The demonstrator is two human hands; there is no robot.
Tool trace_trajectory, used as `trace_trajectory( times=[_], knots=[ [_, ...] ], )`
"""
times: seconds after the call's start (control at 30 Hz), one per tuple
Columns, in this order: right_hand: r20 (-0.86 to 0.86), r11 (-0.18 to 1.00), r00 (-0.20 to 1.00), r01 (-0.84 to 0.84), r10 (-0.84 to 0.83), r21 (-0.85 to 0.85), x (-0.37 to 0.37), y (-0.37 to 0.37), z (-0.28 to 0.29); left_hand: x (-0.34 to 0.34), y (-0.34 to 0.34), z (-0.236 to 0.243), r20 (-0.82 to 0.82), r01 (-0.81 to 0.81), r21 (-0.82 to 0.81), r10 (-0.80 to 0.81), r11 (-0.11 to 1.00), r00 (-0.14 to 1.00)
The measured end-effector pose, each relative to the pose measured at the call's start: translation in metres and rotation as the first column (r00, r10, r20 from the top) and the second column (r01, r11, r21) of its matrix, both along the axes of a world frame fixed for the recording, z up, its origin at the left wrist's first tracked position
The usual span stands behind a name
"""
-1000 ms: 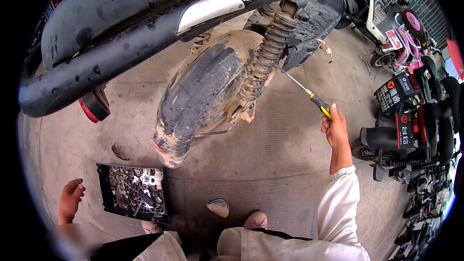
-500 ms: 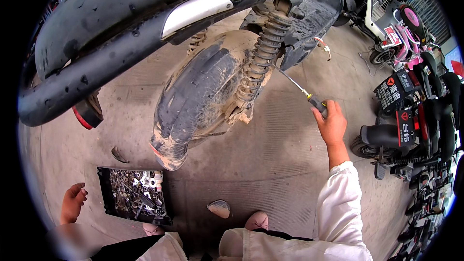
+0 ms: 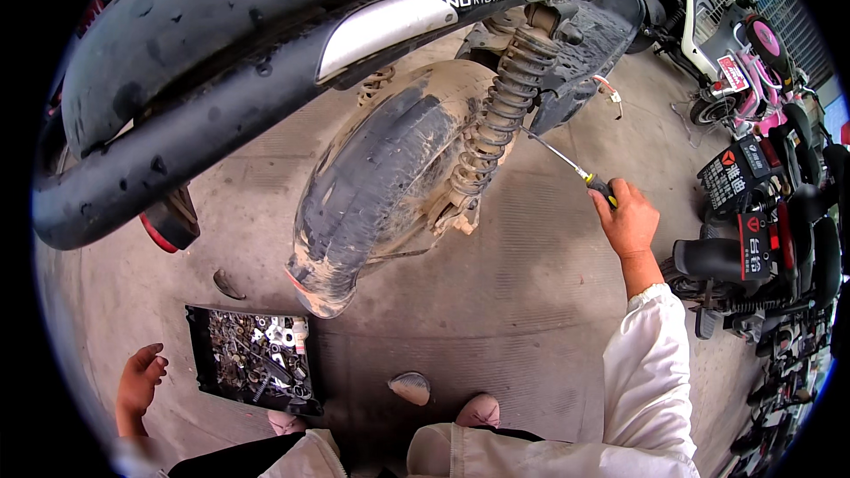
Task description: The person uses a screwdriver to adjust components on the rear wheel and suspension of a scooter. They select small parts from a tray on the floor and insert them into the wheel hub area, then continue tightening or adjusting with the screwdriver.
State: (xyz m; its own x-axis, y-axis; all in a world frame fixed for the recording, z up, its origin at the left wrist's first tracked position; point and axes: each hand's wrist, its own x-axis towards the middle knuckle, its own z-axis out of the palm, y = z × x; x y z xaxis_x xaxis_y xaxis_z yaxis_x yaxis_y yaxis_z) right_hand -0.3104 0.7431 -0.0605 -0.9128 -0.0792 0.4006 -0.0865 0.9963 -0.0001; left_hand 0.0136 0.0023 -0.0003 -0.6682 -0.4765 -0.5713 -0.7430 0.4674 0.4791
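Screwdriver (image 3: 586,176) grasped in my right hand (image 3: 632,221), I had its tip just beside the muddy coil spring (image 3: 504,106) of the two-wheeler (image 3: 381,168), touching or not I couldn't tell; I judged I was aiming it at some part there, and the next move called for a steady wrist. My left hand (image 3: 142,381) hung empty, loosely curled, beside the black tray (image 3: 202,354) of small hardware (image 3: 257,354) on the ribbed, scuffed floor (image 3: 540,301). Farther out, parked scooters (image 3: 722,258) lined the room's right side.
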Motion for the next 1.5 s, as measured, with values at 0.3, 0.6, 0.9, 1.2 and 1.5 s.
trace_trajectory(
  times=[0.3, 0.6, 0.9, 1.2, 1.5],
  knots=[
    [0.135, 0.937, 0.984, -0.064, 0.117, -0.344, -0.006, 0.011, 0.011, 0.002, 0.001, -0.002, 0.004, -0.045, 0.023, 0.045, 0.999, 0.999],
    [0.731, 0.438, 0.612, 0.592, 0.301, -0.677, -0.015, 0.012, 0.007, 0.002, -0.001, 0.000, 0.029, -0.031, 0.027, 0.031, 0.999, 0.999],
    [0.653, 0.477, 0.712, 0.494, 0.257, -0.727, -0.009, 0.018, -0.006, 0.002, 0.002, -0.004, 0.023, -0.009, 0.051, 0.008, 0.999, 1.000],
    [0.433, 0.754, 0.895, 0.212, 0.105, -0.621, -0.003, 0.009, -0.004, 0.000, 0.001, -0.002, -0.002, 0.005, 0.052, -0.005, 0.999, 1.000],
    [-0.078, 0.987, 0.990, -0.128, 0.120, -0.100, 0.004, 0.005, -0.019, 0.004, -0.004, -0.008, 0.007, -0.004, 0.057, 0.004, 0.998, 1.000]
  ],
)
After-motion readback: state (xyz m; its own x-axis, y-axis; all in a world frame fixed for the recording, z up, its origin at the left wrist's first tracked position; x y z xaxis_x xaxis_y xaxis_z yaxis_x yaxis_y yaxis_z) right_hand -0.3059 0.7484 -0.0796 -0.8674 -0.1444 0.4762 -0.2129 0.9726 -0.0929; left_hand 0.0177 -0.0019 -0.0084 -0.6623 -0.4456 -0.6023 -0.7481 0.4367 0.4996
